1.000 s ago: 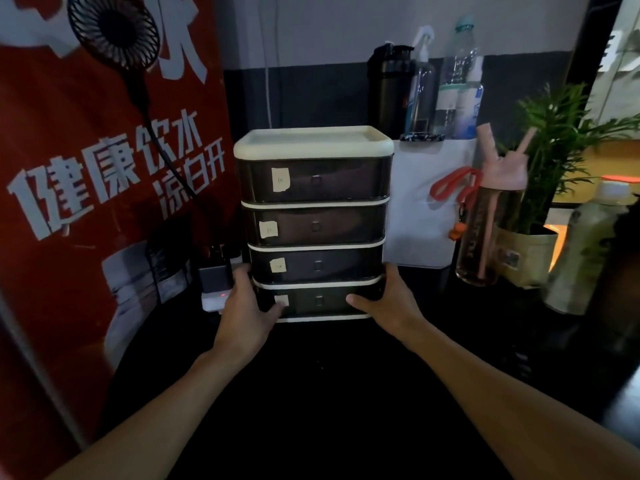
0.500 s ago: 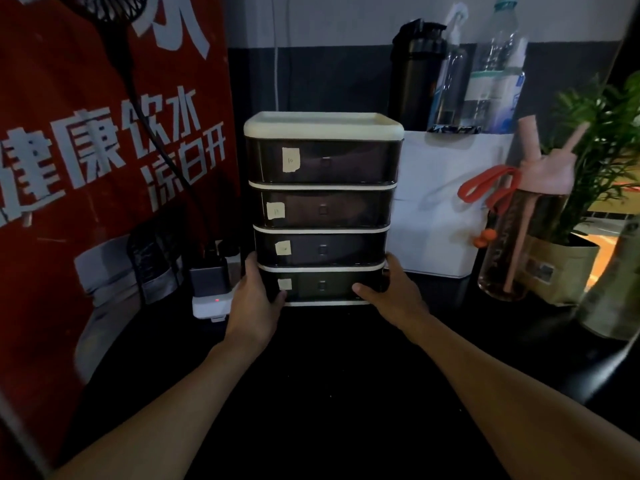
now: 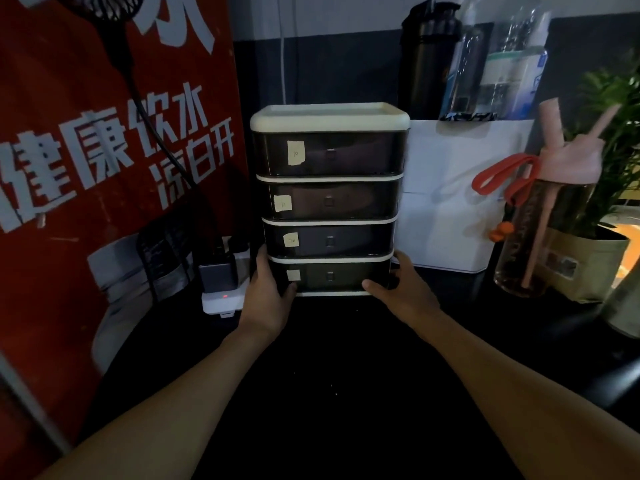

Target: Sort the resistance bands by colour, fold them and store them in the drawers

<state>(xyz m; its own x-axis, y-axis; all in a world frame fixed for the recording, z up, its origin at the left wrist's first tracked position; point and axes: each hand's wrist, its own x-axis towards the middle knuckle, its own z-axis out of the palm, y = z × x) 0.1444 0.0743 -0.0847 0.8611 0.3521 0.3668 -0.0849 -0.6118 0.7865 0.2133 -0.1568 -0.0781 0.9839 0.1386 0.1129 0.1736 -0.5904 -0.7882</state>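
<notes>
A small drawer unit point(image 3: 329, 199) with a cream top and several dark see-through drawers stands on the black table, each drawer front carrying a small paper label. All drawers are pushed in. My left hand point(image 3: 268, 296) grips the unit's lower left corner, thumb on the front of the bottom drawer point(image 3: 329, 277). My right hand point(image 3: 403, 292) grips the lower right corner, thumb at the bottom front edge. No resistance band lies loose in view; dim shapes show through the drawer fronts.
A red banner point(image 3: 114, 161) stands close on the left, with a power strip and plug point(image 3: 221, 289) at its foot. A white box point(image 3: 453, 209), a pink bottle point(image 3: 543, 223) with a red strap, a potted plant point(image 3: 602, 188) and bottles stand right and behind.
Both hands stay on the unit's bottom corners. The view has shifted, so the unit now sits a little higher and farther right in frame; whether the unit itself moved is unclear.
</notes>
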